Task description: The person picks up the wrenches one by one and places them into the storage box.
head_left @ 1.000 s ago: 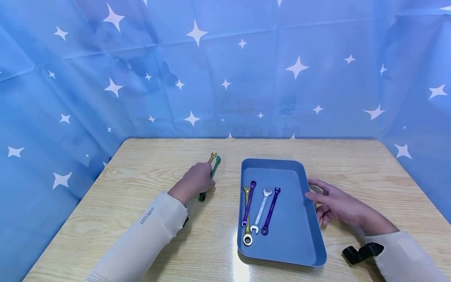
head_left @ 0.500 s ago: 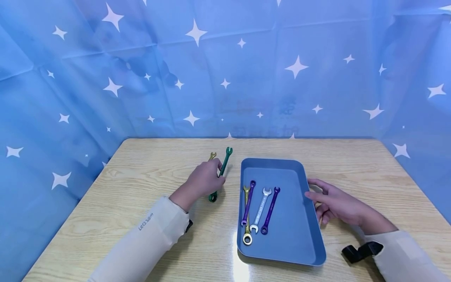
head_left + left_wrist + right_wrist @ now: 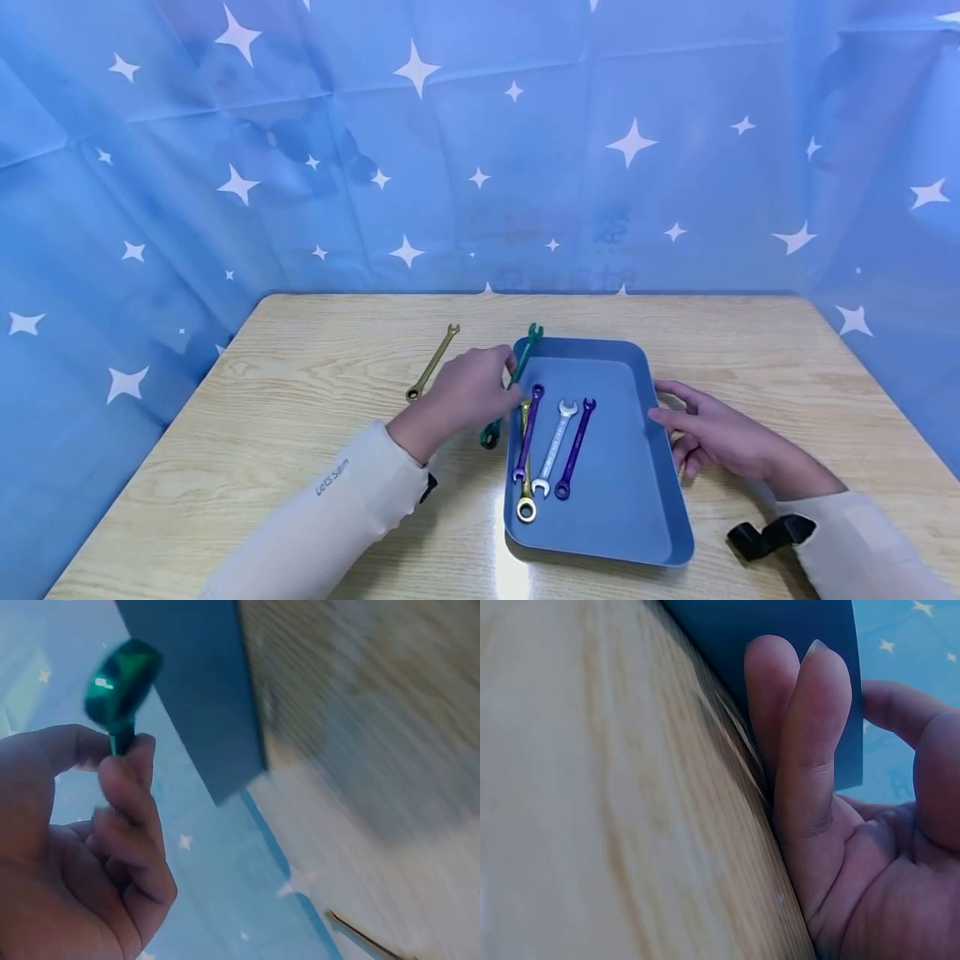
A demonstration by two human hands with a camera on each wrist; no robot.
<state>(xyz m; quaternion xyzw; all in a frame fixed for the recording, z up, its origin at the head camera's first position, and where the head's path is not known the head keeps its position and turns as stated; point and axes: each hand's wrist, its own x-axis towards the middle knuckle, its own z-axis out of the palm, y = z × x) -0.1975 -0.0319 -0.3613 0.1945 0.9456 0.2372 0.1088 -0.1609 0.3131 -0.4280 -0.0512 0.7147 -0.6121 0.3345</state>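
Note:
My left hand (image 3: 472, 387) pinches a green combination wrench (image 3: 533, 333) over the left rim of the blue-grey tray (image 3: 630, 483). The wrench slants, open end away from me; its ring end (image 3: 124, 682) rises above the fingertips in the left wrist view. On the tray's other side, my right hand (image 3: 723, 442) holds the right wall, thumb over the rim and fingers against the outside. Inside the tray lie a gold wrench (image 3: 527, 508), a purple wrench (image 3: 530, 433) across it, a silver open-ended wrench (image 3: 557, 450) and another purple wrench (image 3: 576, 450).
Another gold wrench (image 3: 435, 361) lies on the wooden table (image 3: 300, 367), left of the tray and beyond my left forearm. A blue curtain with white stars (image 3: 480, 125) hangs behind the table and along its sides.
My left hand has carried the green wrench rightward from beside the table's gold wrench to the tray's left rim, uncovering that gold wrench. The right hand and tray stay put.

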